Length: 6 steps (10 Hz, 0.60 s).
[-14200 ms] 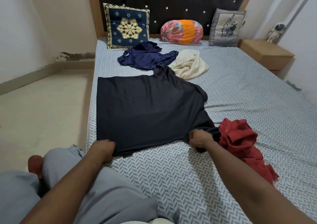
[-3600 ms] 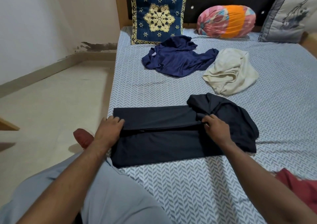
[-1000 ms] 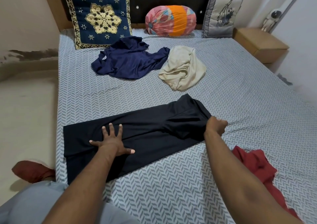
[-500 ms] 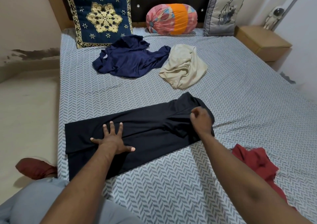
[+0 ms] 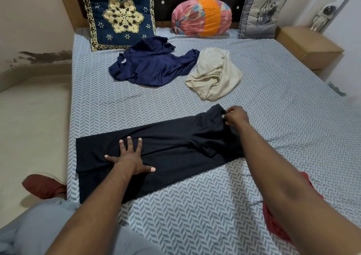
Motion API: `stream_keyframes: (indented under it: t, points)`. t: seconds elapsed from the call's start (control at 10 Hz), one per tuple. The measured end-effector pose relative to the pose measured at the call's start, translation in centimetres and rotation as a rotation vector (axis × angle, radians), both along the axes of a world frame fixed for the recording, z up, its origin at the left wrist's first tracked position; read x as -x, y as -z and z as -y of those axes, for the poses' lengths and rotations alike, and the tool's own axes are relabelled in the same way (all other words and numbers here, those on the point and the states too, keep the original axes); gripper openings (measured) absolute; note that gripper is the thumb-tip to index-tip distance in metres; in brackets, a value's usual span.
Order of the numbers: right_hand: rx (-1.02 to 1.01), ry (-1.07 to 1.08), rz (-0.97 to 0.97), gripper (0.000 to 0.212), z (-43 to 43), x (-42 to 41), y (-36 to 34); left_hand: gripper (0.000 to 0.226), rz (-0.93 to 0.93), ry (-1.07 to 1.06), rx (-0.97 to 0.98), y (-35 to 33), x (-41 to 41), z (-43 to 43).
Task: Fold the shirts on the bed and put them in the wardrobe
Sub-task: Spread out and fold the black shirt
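**The right hand (image 5: 235, 117) shifts along the black shirt (image 5: 175, 147)**

The black shirt lies on the bed (image 5: 293, 108) as a long folded strip. The left hand (image 5: 130, 157) still presses flat on its left part, fingers spread straight. The right hand, half a second ago lower on its right end, now pinches its far right corner.

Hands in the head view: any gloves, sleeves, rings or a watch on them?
The left hand and right hand are bare: no gloves, rings or watch, and no sleeves in view. Light grey-blue trousers show at bottom left.
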State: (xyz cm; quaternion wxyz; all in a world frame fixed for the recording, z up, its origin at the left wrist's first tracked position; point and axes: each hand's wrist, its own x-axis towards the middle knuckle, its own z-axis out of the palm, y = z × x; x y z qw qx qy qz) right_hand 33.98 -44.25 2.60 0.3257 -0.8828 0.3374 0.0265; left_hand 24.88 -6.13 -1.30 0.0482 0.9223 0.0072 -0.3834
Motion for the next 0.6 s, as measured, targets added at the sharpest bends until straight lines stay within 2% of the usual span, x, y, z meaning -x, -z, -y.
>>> stream_keyframes:
  t: [0.1, 0.2, 0.3, 0.4, 0.5, 0.6]
  points:
    - [-0.025, -0.079, 0.091, 0.023, -1.0, -1.3, -1.3, 0.133, -0.006, -0.003, 0.0, 0.1, 0.0, 0.0]
    - [-0.339, -0.108, 0.188, 0.023, -1.9, -2.3, -2.4, 0.133, -0.004, -0.003, 0.0, 0.1, 0.0, 0.0]
    - [-0.488, -0.087, 0.261, 0.019, -2.4, -2.6, -3.1, 0.133, -0.005, -0.006, 0.001, 0.0, 0.0, 0.0]
    - [-0.512, 0.009, 0.296, 0.023, -1.5, -2.0, -1.9, 0.133, -0.007, -0.004, -0.001, 0.1, 0.0, 0.0]
    - [-0.194, 0.097, 0.202, 0.028, -0.2, -0.3, -0.3, 0.133, -0.004, -0.004, -0.002, 0.0, 0.0, 0.0]
    - [0.062, 0.082, 0.161, 0.038, 0.8, 1.2, 1.2, 0.132, -0.01, -0.003, -0.002, -0.1, 0.0, 0.0]
